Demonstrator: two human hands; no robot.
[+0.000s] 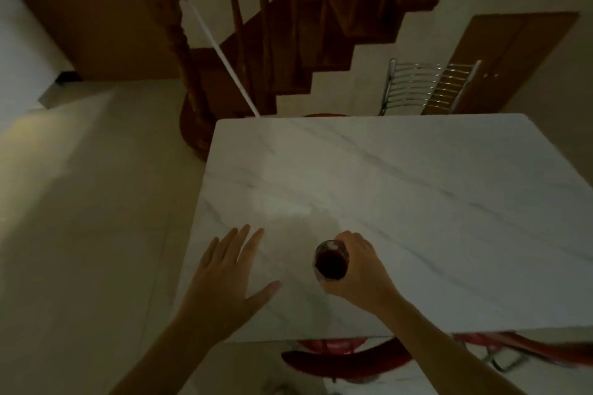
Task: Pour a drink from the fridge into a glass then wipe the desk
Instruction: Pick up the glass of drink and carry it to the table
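The room is dim and the picture soft, so we make out little fine detail. Both our forearms run out of the bottom edge, and the counter [401, 202], a white marbled slab with grey veins, is cut off at the right edge. Under its near edge only slivers of a red chair seat [337, 359] show, and what lies lower on the floor is too blurred to name. Past the counter's far edge a chrome chair back [426, 86] stands up, its seat hidden behind the slab; a wooden staircase [288, 26] rises beyond, and a white rod [221, 51] leans from the handrail down behind the counter's far left corner. Our right hand [362, 269] grips the glass [331, 260] near the counter's near edge, left of its middle. The fingers curl around the far and right side of the glass and the thumb comes round the near side, so much of its wall is hidden; we see down into it, where a dark liquid fills it. Whether its base touches the counter we cannot tell. Our left hand [224, 276] is open and flat, fingers spread, over the near left corner, apart from the glass and holding nothing; we cannot tell whether the palm rests on the surface.
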